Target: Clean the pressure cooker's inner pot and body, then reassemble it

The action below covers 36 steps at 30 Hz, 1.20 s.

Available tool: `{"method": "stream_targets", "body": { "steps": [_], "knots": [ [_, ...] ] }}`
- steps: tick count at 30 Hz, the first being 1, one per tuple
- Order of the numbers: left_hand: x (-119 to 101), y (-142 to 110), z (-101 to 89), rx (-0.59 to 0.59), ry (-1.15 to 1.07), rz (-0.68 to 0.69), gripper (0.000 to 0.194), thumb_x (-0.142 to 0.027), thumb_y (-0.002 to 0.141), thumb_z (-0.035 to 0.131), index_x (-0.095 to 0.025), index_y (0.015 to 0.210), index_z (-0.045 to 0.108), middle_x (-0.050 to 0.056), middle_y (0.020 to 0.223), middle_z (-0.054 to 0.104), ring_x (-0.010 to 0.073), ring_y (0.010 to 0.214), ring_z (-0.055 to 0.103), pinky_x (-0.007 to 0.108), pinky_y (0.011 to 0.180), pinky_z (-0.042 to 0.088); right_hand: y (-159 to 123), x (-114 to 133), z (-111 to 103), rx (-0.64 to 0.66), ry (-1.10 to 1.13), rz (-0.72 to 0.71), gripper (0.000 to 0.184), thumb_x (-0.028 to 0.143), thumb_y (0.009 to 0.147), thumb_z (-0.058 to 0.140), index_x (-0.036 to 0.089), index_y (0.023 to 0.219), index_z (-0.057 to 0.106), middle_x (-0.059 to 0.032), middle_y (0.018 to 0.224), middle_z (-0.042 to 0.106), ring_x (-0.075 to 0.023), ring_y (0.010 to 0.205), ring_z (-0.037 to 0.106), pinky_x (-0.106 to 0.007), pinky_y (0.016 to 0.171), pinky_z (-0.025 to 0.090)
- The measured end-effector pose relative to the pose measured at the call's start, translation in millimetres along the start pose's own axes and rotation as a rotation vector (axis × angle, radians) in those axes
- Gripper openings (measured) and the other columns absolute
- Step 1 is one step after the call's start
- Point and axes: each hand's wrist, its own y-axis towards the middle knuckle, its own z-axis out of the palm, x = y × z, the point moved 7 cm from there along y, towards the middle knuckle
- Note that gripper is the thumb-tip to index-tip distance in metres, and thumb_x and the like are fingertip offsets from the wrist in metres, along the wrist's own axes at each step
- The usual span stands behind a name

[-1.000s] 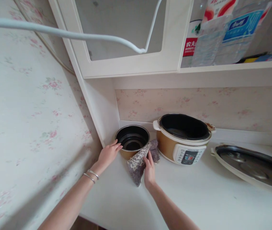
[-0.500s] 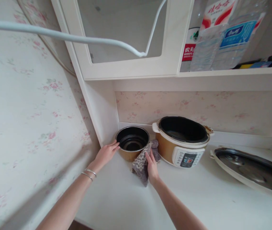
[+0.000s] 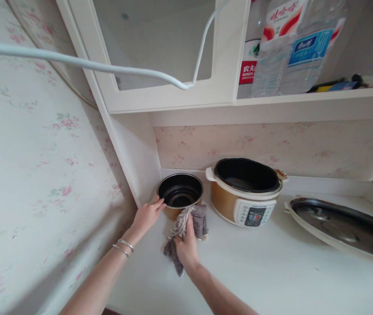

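A round inner pot (image 3: pixel 179 192), black inside and gold outside, stands on the counter in the corner. My left hand (image 3: pixel 147 218) grips its rim on the near left side, fingers closed. A grey-brown patterned cloth (image 3: pixel 201 221) is bunched in my right hand (image 3: pixel 187 248), against the pot's front right wall. Part of the cloth hangs down below that hand. Just right of the pot sits a gold and white electric cooker (image 3: pixel 223 201) without its lid, its dark inside showing.
The cooker's lid (image 3: pixel 337 227) lies upside down at the right on the white counter (image 3: pixel 239 271). Overhead are a cabinet door (image 3: pixel 173 97) and a shelf with plastic bottles (image 3: pixel 272 65). A white cable (image 3: pixel 107 68) crosses the upper left, before the cabinet.
My right hand and the cloth have moved left and toward me along the pot's outside, away from the cooker. My left hand stays at the rim. The view has shifted slightly.
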Motion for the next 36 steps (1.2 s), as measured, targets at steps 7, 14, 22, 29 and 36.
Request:
{"method": "stream_targets", "body": {
  "steps": [7, 14, 22, 29, 36],
  "knots": [
    [-3.6, -20.9, -2.3, -0.034, -0.384, -0.074, 0.049, -0.049, 0.094, 0.036, -0.025, 0.135, 0.049, 0.004, 0.145, 0.041, 0.0212, 0.13, 0.043, 0.038, 0.109, 0.036, -30.3, 28.7, 11.3, 0.285, 0.403, 0.434, 0.093, 0.01, 0.058, 0.058, 0.029, 0.145, 0.032, -0.0002, 0.111, 0.069, -0.0253, 0.094, 0.066, -0.04, 0.081, 0.055],
    [-80.5, -81.8, -0.8, 0.227, -1.053, -0.065, 0.07, -0.061, 0.086, 0.046, -0.022, 0.143, 0.038, 0.011, 0.145, 0.043, 0.0255, 0.134, 0.039, 0.042, 0.112, 0.031, -19.2, 79.1, -43.4, 0.357, 0.648, 0.562, 0.044, 0.034, 0.077, 0.06, 0.014, 0.116, 0.063, -0.0078, 0.092, 0.073, -0.0278, 0.09, 0.067, -0.043, 0.085, 0.05],
    [-173.1, -92.5, 20.6, 0.474, -1.119, 0.034, 0.067, -0.06, 0.08, 0.057, -0.024, 0.136, 0.048, 0.009, 0.146, 0.04, 0.0305, 0.137, 0.031, 0.044, 0.116, 0.021, -22.8, 93.4, -110.8, 0.273, 0.556, 0.455, 0.057, 0.06, 0.087, 0.046, 0.018, 0.122, 0.063, -0.0071, 0.112, 0.069, -0.0285, 0.113, 0.058, -0.045, 0.099, 0.043],
    [-228.8, -87.9, 58.0, 0.532, -1.676, -0.442, 0.056, -0.054, 0.085, 0.055, -0.019, 0.128, 0.054, 0.014, 0.13, 0.058, 0.0296, 0.124, 0.051, 0.043, 0.106, 0.038, -33.9, 94.4, -134.1, 0.454, 0.122, 0.265, 0.053, 0.06, 0.09, 0.045, 0.035, 0.136, 0.045, 0.0103, 0.156, 0.014, -0.0143, 0.145, 0.003, -0.035, 0.117, -0.002],
    [-233.0, -63.2, 56.4, 0.49, -1.568, -0.625, 0.046, -0.043, 0.077, 0.07, -0.015, 0.112, 0.062, 0.014, 0.107, 0.07, 0.0302, 0.1, 0.066, 0.041, 0.088, 0.051, -16.4, 100.1, -197.3, 0.421, 0.411, 0.264, 0.053, 0.058, 0.094, 0.036, 0.022, 0.121, 0.063, -0.0075, 0.131, 0.058, -0.024, 0.125, 0.047, -0.045, 0.111, 0.026]
  ]
}}
